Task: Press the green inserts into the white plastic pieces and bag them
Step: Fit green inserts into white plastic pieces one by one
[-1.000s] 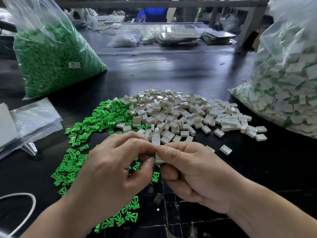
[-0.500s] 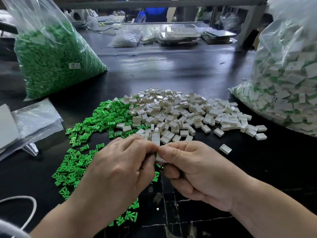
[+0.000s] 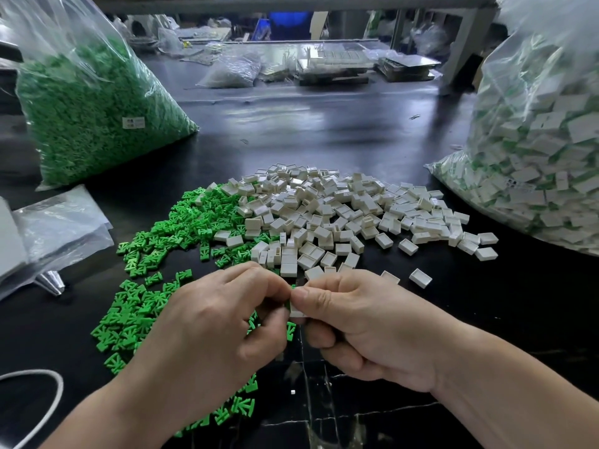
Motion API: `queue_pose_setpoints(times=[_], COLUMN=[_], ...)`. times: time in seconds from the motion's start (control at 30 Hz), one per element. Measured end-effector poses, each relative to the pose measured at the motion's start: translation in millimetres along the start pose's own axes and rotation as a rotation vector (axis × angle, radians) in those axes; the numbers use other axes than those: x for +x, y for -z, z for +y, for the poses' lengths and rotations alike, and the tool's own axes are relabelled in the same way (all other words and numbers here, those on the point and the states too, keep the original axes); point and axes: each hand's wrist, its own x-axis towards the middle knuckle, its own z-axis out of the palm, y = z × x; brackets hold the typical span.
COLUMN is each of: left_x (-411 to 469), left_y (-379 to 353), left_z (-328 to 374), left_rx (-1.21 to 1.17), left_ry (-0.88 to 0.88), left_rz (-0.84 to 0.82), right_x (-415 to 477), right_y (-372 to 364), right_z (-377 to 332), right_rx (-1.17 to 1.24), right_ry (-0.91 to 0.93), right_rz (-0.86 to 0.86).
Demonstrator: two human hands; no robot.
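My right hand (image 3: 363, 328) pinches a small white plastic piece (image 3: 296, 310) between thumb and fingers at the centre of the view. Fingertip to fingertip with it, my left hand (image 3: 214, 322) pinches a green insert (image 3: 287, 303) against the piece's left side; only a sliver of green shows. Behind the hands lies a heap of loose white pieces (image 3: 340, 212). Loose green inserts (image 3: 171, 234) spread to its left and under my left hand.
A clear bag of green inserts (image 3: 90, 124) stands at the back left. On the right a big clear bag of assembled white-and-green pieces (image 3: 544, 163) leans in. Flat plastic bags (image 3: 61, 228) lie at the left edge, a white cord (image 3: 48, 400) at the bottom left. The table (image 3: 324, 124) is black.
Both hands have stayed together over the same spot, shifting slightly up. The fingertips have closed in on the white piece and a sliver of green now shows between them.
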Motion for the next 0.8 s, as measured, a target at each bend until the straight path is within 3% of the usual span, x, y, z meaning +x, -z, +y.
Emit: queue_pose_setpoints(times=[0.3,0.67,0.8], left_x=[1.1,1.1,-2.0], left_y=[1.1,-1.3,-3.8], left_z=[1.7,5.0,7.7], left_rx=[0.150,0.167,-0.017], left_ry=[-0.022,0.041,0.202], left_rz=[0.025,0.004,0.024], right_x=[-1.6,-2.7,0.7], right_y=[-6.5,-7.0,-4.5], right_z=[0.0,-0.1,4.0], right_rx=[0.109,0.026,-0.069], right_ry=[-0.047,0.025,0.111], right_rz=[0.010,0.052,0.086])
